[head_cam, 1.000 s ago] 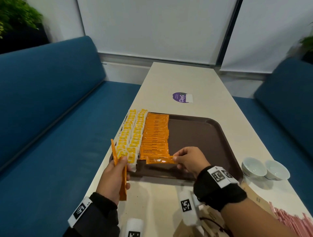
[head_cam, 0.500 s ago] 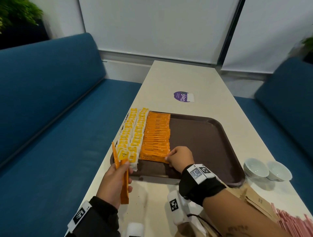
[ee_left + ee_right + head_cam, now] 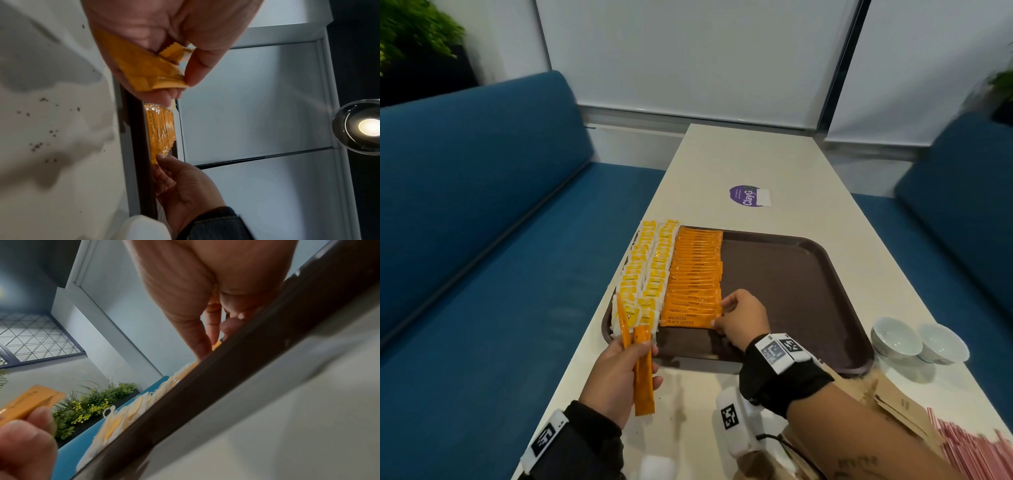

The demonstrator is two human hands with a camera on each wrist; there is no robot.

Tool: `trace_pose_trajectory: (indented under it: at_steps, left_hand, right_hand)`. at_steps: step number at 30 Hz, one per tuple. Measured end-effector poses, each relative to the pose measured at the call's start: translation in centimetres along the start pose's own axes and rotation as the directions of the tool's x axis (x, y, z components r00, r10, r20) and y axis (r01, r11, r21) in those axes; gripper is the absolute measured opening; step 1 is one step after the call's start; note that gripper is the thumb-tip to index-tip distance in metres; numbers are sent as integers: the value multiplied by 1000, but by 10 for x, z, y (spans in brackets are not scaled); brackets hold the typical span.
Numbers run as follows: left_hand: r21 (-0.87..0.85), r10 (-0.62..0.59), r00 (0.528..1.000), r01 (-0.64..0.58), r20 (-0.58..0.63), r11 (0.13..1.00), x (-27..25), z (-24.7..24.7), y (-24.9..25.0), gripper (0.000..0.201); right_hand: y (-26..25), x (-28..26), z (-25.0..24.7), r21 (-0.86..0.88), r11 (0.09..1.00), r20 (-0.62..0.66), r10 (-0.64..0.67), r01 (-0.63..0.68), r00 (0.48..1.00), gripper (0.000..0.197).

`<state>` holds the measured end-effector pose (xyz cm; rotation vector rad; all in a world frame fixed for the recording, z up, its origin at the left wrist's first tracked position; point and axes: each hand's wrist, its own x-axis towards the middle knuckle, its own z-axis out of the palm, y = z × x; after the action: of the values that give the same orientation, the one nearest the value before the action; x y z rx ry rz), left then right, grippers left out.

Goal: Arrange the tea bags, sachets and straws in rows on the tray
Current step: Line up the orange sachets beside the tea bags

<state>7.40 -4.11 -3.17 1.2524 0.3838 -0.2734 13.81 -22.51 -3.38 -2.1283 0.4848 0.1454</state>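
Note:
A brown tray lies on the pale table. Two columns of yellow-and-white tea bags fill its left side. Beside them runs a row of overlapping orange coffee sachets. The nearest sachet lies flat at the row's near end. My right hand pinches its right end, fingertips down on the tray. My left hand hovers over the tray's near left corner and grips a few more orange sachets upright. The left wrist view shows those sachets pinched between thumb and fingers.
Two white bowls stand right of the tray. Brown paper packets and red-and-white straws lie at the near right. A purple sticker sits beyond the tray. Blue benches flank the narrow table.
My right hand moved the single orange sachet forward and left and laid it on the near end of the orange row. My left hand has barely moved.

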Motion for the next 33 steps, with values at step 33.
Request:
trace_pose_trajectory:
  at_steps: [33]
  left_hand:
    - [277, 9, 975, -72, 223, 958, -15, 20, 9, 17]
  right_hand:
    - [-13, -46, -49, 512, 826, 318, -437, 235, 841, 18]
